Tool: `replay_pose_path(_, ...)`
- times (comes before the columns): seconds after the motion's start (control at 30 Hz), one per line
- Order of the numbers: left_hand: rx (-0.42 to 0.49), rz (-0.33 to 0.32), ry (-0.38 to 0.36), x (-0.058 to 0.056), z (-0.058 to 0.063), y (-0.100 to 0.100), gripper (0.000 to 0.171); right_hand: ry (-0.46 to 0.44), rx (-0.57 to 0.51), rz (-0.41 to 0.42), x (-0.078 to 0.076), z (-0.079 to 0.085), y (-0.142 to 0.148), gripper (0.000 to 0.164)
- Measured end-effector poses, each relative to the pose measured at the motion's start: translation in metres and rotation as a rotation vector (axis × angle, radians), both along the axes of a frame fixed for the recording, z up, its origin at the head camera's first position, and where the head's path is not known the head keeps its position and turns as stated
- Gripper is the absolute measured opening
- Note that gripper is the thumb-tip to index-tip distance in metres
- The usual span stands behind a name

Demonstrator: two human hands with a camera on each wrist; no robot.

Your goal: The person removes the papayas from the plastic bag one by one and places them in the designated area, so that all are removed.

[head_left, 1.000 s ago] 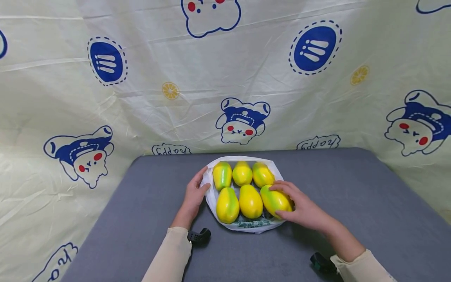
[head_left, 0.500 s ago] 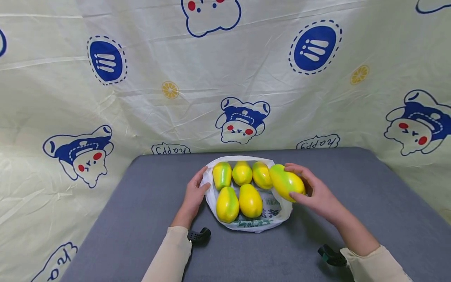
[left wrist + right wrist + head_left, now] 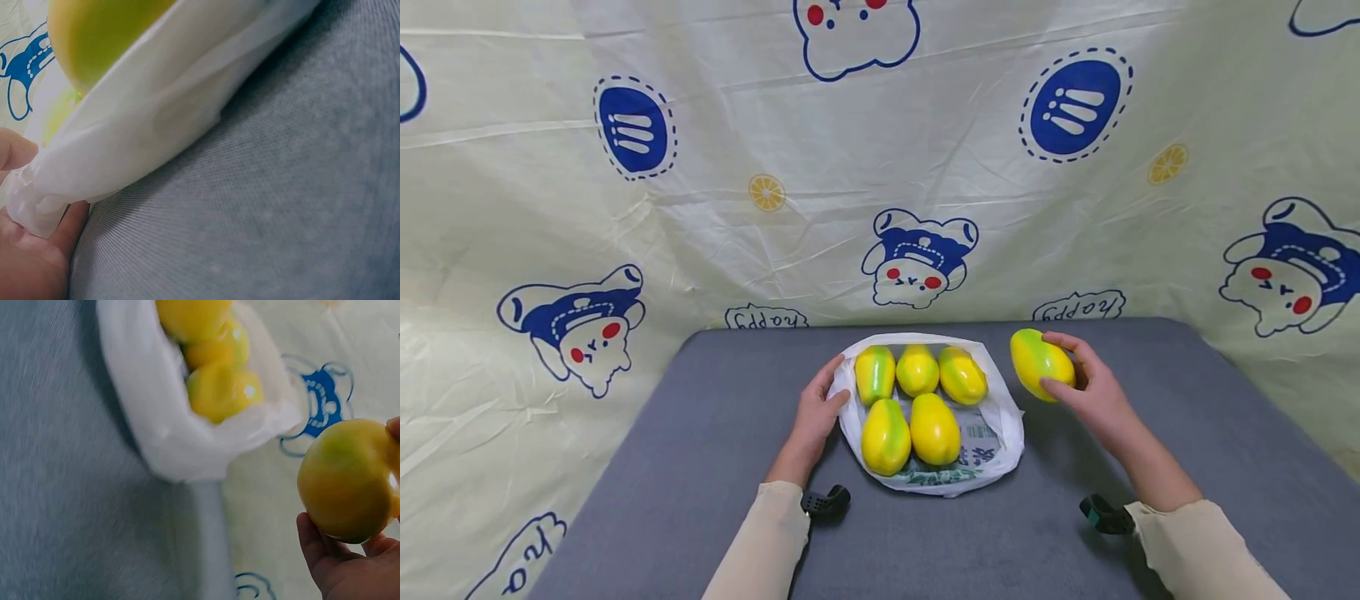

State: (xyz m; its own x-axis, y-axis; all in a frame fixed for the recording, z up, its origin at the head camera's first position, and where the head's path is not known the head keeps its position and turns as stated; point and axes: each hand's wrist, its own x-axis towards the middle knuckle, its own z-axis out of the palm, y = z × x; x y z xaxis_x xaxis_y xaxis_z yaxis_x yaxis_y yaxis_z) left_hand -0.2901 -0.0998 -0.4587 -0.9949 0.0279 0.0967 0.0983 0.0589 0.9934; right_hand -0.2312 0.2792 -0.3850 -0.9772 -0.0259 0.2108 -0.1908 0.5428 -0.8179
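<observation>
A white plastic bag [image 3: 1011, 433] with its mouth rolled wide lies on the table, holding several yellow-green papayas [image 3: 935, 429] in two rows. My left hand [image 3: 815, 412] grips the bag's left rim; in the left wrist view the bag's folded edge sits between the thumb and fingers [image 3: 70, 228]. Off the bag's right side, my right hand [image 3: 1093, 390] holds one papaya [image 3: 1040, 363] raised above the table, thumb and fingers curled round it. The right wrist view shows this held papaya [image 3: 347, 481] from close up, with fingers beneath it.
The grey table [image 3: 925, 542] extends around the bag on every side. Behind it hangs a pale curtain [image 3: 820, 258] printed with cartoon bears. A dark band with a camera [image 3: 826, 503] is on the left wrist, another [image 3: 1107, 515] on the right.
My right hand has lifted a papaya from the bag's front right spot and carried it right and toward the table's back. The left hand has stayed on the rim.
</observation>
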Motion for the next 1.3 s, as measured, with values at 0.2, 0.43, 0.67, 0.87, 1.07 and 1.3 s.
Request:
replay_pose_path(0.2, 0.007, -0.001, -0.01, -0.001, 0.0, 0.001, 0.058, -0.072, 0.04, -0.052, -0.014, -0.011, 0.009, 0.068)
replay_pose_path(0.43, -0.001, 0.003, -0.019, -0.001, 0.0, 0.001, 0.058, -0.084, 0.057, -0.067, -0.026, -0.024, 0.019, 0.067)
replay_pose_path(0.67, 0.0, 0.007, -0.017, -0.002, -0.001, 0.001, 0.056, -0.108, 0.058, -0.075, -0.032, -0.033, 0.022, 0.069)
replay_pose_path(0.87, 0.01, 0.006, -0.013, -0.001, -0.001, 0.001, 0.056, -0.121, 0.1, -0.092, -0.036, -0.039, 0.023, 0.069)
replay_pose_path(1.07, -0.004, 0.014, -0.027, -0.002, -0.003, 0.002, 0.056, -0.127, 0.117, -0.104, -0.037, -0.044, 0.025, 0.07)
replay_pose_path(1.3, -0.002, 0.018, -0.021, -0.002, -0.001, 0.002, 0.056, -0.119, 0.112, -0.099, -0.036, -0.044, 0.025, 0.07)
